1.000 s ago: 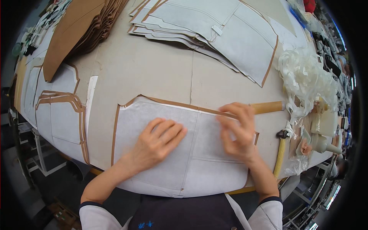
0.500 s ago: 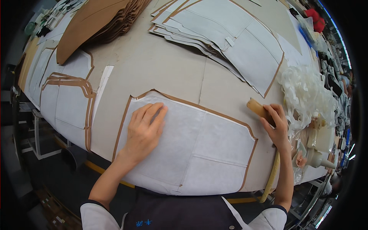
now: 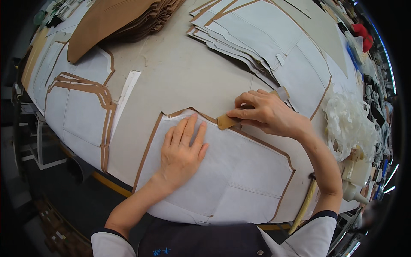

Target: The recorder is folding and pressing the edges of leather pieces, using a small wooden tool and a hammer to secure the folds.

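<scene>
A white-backed leather-like panel with brown edging lies in front of me. My left hand is open and flat on its upper left part, fingers spread toward the top edge. My right hand is closed round a flat tan tool. One end of that tool touches the panel's brown top edge, to the right of my left fingertips. Its paler other end sticks out beyond my knuckles. What exactly the tool is, I cannot tell.
Stacked white panels lie at the far right, brown sheets at the far left. More edged panels are on the left. A tangle of white strips, a plastic bottle and a yellow-handled tool lie on the right.
My right hand has swung left with the tan tool, from beside the panel onto its top edge. My left hand stays on the panel, its fingertips now nearer that edge.
</scene>
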The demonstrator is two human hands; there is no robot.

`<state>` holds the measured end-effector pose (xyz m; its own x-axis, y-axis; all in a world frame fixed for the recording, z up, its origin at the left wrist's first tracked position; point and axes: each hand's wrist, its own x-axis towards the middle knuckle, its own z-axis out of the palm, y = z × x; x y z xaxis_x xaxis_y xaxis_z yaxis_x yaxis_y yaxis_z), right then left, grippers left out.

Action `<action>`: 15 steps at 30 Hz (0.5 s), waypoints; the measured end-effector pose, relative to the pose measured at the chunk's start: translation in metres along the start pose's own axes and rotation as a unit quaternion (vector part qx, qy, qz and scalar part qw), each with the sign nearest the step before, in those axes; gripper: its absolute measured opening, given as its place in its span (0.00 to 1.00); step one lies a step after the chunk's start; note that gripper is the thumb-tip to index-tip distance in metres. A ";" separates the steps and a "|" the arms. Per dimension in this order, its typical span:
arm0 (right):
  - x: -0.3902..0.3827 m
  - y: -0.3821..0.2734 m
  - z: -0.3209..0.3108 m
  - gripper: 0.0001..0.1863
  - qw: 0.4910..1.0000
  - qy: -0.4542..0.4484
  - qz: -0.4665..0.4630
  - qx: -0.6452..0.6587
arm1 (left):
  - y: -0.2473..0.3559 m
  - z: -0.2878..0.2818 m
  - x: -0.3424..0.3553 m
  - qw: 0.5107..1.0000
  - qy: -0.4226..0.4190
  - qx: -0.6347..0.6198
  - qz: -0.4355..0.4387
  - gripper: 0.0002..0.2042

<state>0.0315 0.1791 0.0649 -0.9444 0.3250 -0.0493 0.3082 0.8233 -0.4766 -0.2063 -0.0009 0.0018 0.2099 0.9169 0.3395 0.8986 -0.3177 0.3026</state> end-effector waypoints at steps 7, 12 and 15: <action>0.020 0.004 0.000 0.29 0.995 0.005 -0.090 -0.050 | 0.000 -0.003 0.005 1.000 -0.023 0.007 -0.013 0.29; 0.036 0.010 -0.001 0.29 0.993 0.001 -0.116 -0.035 | -0.001 -0.006 0.007 0.999 -0.033 0.023 -0.013 0.30; 0.047 0.013 0.001 0.29 0.991 -0.002 -0.132 -0.037 | -0.002 -0.007 0.007 0.999 -0.031 0.020 -0.022 0.30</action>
<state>-0.0092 0.2051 0.0553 -0.9936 0.0922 0.0646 0.0581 0.9112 -0.4078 -0.2094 0.0048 0.0101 0.1923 0.9434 0.2702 0.9222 -0.2679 0.2790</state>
